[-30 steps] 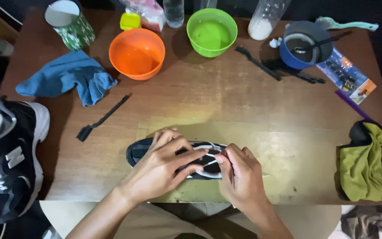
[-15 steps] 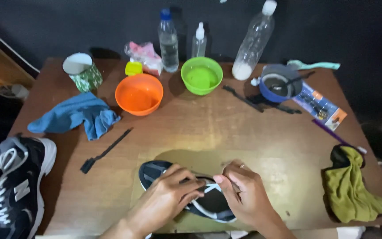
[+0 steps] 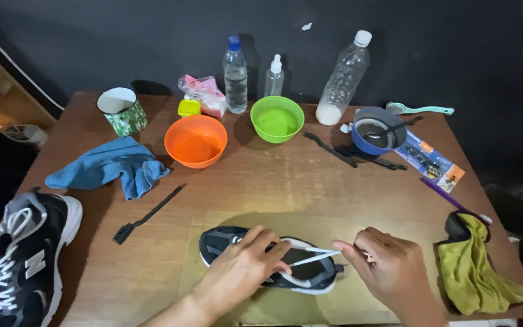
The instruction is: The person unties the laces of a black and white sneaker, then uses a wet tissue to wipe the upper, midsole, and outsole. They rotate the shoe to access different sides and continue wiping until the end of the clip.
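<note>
- A dark sneaker (image 3: pixel 273 266) with a white sole is laid on its side at the near middle of the wooden table (image 3: pixel 273 181), on a paler patch of the tabletop
- The sneaker is pressed down by the left hand (image 3: pixel 246 272), whose fingers are spread across its upper, while the thumb and forefinger are closed on a white lace (image 3: pixel 313 254)
- The lace is drawn out to the right from the shoe and is pinched at its far end by the fingertips of the right hand (image 3: pixel 394 272); the other fingers of that hand are curled loosely
- A second sneaker (image 3: pixel 22 260), black and grey with white laces, is seen at the left edge of the table, well apart from the hands
- A small black brush (image 3: pixel 146 215) is placed between that shoe and the one being held
- A blue cloth (image 3: pixel 110 169) is spread to the left, with a green patterned mug (image 3: pixel 121 110) behind it
- An orange bowl (image 3: pixel 195 140) and a green bowl (image 3: pixel 277 118) are set side by side toward the back
- Three clear bottles (image 3: pixel 235 75) are lined up along the far edge
- A crumpled olive-green cloth (image 3: pixel 476 266) is found at the right edge, near the right hand
</note>
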